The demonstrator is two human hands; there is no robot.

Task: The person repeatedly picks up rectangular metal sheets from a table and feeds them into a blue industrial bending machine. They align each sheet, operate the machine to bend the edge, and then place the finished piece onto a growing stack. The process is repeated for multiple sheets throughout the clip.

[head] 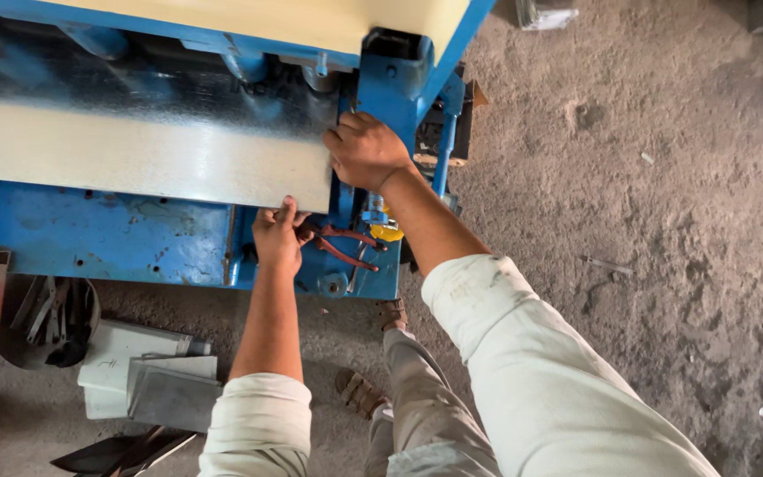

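Galvanised steel filled the upper left of the frame: a metal sheet [143, 155] lay flat on the bed of the blue machine [117, 238], its long axis running left to right, its right end stopping at the centre. My left hand [277, 237] pinched the sheet's lower right corner from beneath, thumb on top, seemingly to keep it level. My right hand [366, 150] was curled against the sheet's right edge beside the blue upright, likely squaring it. Red-handled pliers [346, 247] rested just below, and offcuts [147, 380] lay on the floor at lower left.
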